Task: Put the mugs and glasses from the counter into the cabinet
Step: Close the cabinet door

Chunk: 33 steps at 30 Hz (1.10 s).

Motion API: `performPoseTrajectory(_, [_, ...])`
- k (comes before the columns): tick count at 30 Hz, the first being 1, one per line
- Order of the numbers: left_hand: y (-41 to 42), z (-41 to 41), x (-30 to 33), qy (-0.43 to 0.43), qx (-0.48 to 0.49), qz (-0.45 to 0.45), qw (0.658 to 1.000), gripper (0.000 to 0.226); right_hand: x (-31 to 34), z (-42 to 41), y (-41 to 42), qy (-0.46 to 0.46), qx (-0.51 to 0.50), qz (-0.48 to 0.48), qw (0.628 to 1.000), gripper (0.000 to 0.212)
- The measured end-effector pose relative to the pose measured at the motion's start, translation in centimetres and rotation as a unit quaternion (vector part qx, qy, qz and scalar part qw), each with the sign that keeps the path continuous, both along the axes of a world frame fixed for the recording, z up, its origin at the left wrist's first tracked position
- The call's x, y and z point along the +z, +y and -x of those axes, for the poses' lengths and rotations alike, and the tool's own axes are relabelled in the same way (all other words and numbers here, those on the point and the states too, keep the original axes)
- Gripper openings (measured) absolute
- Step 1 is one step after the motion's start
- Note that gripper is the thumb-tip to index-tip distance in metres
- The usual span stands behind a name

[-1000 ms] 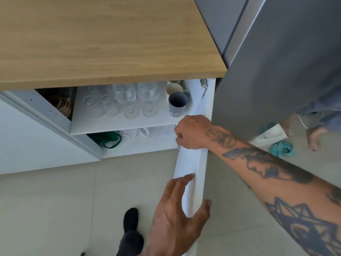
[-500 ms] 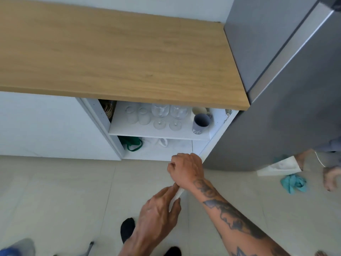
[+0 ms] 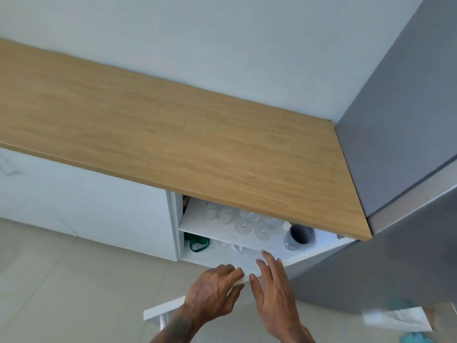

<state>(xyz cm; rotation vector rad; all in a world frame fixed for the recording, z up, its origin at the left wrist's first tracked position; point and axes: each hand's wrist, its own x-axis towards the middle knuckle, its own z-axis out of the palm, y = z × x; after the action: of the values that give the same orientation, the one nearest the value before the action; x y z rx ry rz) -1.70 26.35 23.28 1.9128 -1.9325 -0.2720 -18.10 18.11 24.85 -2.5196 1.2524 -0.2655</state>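
Note:
Inside the open cabinet under the wooden counter (image 3: 173, 134), the upper shelf (image 3: 195, 222) carries two tumblers (image 3: 226, 215), two wine glasses (image 3: 263, 230), a grey mug (image 3: 296, 237) and a white mug (image 3: 286, 225) half hidden behind it. The counter top is bare. The white cabinet door (image 3: 249, 264) stands partly swung in front of the opening. My left hand (image 3: 212, 290) curls over the door's top edge. My right hand (image 3: 272, 288) lies flat on the door, fingers apart, holding nothing.
A tall grey fridge (image 3: 395, 169) flanks the cabinet on the right. A green item (image 3: 197, 243) and white things lie on the lower shelf. White paper (image 3: 395, 318) and a teal cloth (image 3: 415, 339) lie on the tiled floor.
My view has risen and pulled back. The door has swung across the opening. My right hand went from gripping the door to lying flat on it, and my left hand now grips its edge.

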Motion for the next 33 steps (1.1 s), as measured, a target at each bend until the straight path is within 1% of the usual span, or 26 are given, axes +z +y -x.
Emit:
performPoseTrajectory(2, [-0.8, -1.5, 0.4, -0.036, -0.005, 0.031, 0.999, 0.019, 0.7, 0.1, -0.8, 0.023, 0.012, 0.037, 0.999, 0.061])
performPoseTrajectory(3, [-1.1, -2.0, 0.7, -0.045, 0.009, 0.048, 0.998, 0.019, 1.0, 0.1, -1.2, 0.034, 0.011, 0.033, 0.999, 0.063])
performPoseTrajectory(4, [-1.4, -2.2, 0.9, -0.045, 0.032, 0.066, 0.996, 0.021, 1.3, 0.2, -1.6, 0.037, 0.002, 0.029, 0.999, 0.06])
performPoseTrajectory(5, [-1.7, -2.3, 1.1, -0.041, 0.056, 0.077, 0.995, 0.025, 1.1, 0.4, -1.9, 0.038, -0.005, 0.028, 0.999, 0.057])
performPoseTrajectory(6, [-1.9, -2.3, 1.3, -0.044, 0.076, 0.08, 0.993, 0.03, 1.2, 0.5, -2.0, 0.05, -0.011, 0.011, 0.999, 0.064])
performPoseTrajectory(8, [-2.5, -2.1, 1.7, -0.071, 0.103, 0.069, 0.99, 0.042, 1.0, 0.2, -2.0, 0.07, -0.019, -0.021, 0.997, 0.085])
performPoseTrajectory(9, [-2.7, -2.2, 1.9, -0.087, 0.112, 0.06, 0.988, 0.051, 1.1, -0.2, -2.0, 0.082, -0.021, -0.022, 0.996, 0.089])
performPoseTrajectory(11, [-3.3, -2.6, 2.1, -0.116, 0.125, 0.042, 0.984, 0.065, 1.6, -1.3, -2.3, 0.094, -0.031, -0.026, 0.995, 0.091])
performPoseTrajectory(12, [-3.4, -2.9, 2.0, -0.128, 0.132, 0.039, 0.982, 0.068, 1.7, -1.8, -2.6, 0.09, -0.037, -0.026, 0.995, 0.09])
performPoseTrajectory(13, [-3.6, -3.2, 1.8, -0.142, 0.137, 0.039, 0.98, 0.068, 1.7, -2.2, -3.0, 0.09, -0.042, -0.024, 0.995, 0.09])
performPoseTrajectory(16, [-3.4, -3.4, 0.7, -0.177, 0.143, 0.034, 0.973, 0.053, 2.0, -3.1, -4.1, 0.093, -0.05, -0.027, 0.994, 0.089])
performPoseTrajectory(19, [-3.4, -3.1, 0.2, -0.145, 0.148, -0.035, 0.978, 0.05, 2.6, -3.6, -5.4, 0.089, -0.056, -0.041, 0.994, 0.087])
performPoseTrajectory(21, [-4.2, -2.9, 0.5, -0.101, 0.154, -0.085, 0.979, 0.06, 2.8, -3.9, -6.3, 0.078, -0.064, -0.049, 0.994, 0.086])
performPoseTrajectory(22, [-4.8, -2.9, 0.6, -0.087, 0.162, -0.091, 0.979, 0.067, 2.9, -3.9, -6.6, 0.075, -0.065, -0.053, 0.994, 0.086])
performPoseTrajectory(24, [-5.8, -3.2, 1.2, -0.086, 0.181, -0.079, 0.976, 0.074, 2.9, -3.9, -7.3, 0.071, -0.061, -0.057, 0.994, 0.086])
performPoseTrajectory(29, [-7.3, -3.6, 2.0, -0.106, 0.175, -0.101, 0.974, 0.075, 2.8, -3.3, -8.4, 0.06, -0.02, -0.044, 0.997, 0.084])
performPoseTrajectory(33, [-7.8, -3.5, 1.9, -0.116, 0.173, -0.097, 0.973, 0.073, 2.8, -3.0, -9.1, 0.058, 0.008, -0.039, 0.998, 0.082])
